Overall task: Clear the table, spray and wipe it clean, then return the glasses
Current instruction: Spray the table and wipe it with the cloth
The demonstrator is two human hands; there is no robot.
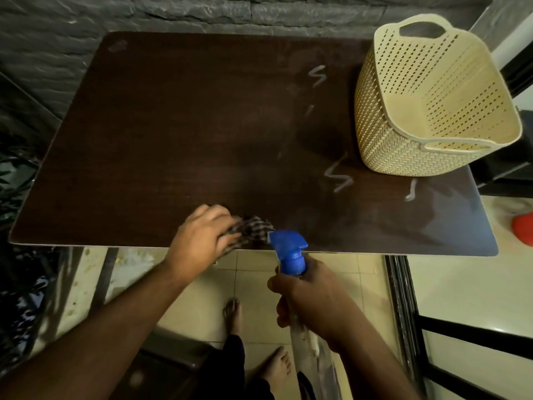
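My left hand (203, 236) grips a checked cloth (253, 228) on the near edge of the dark brown table (161, 134). Just off that edge, my right hand (310, 295) holds a spray bottle with a blue trigger head (288, 246), its nozzle pointing left toward the cloth. The bottle's clear body (305, 342) runs down under my hand. White squiggly marks (339, 176) lie on the right half of the table, with a hazy wet patch around them. No glasses are in view.
A cream perforated basket (432, 96) stands on the table's right side, partly over the edge, and looks empty inside. A stone wall (202, 13) runs behind the table. A red object (523, 228) lies at the right, and bare feet (233, 313) stand on the tiled floor.
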